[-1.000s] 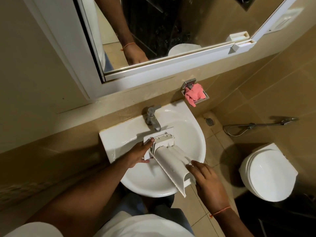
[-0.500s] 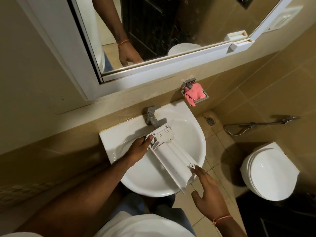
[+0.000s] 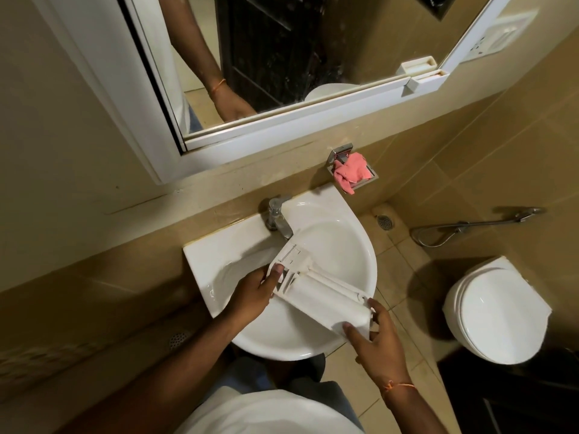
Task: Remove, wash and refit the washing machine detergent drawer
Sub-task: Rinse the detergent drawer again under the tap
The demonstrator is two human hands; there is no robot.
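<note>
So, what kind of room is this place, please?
Most likely a small home bathroom: a sink with a tap under a wall mirror, and a toilet beside it.

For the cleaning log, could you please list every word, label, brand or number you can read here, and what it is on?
None can be read.
Detergent drawer: only thin moulded lines near its far end, no legible text.
Tap: no brand visible.
White wall plate at top right: too blurred to tell any marking.
</note>
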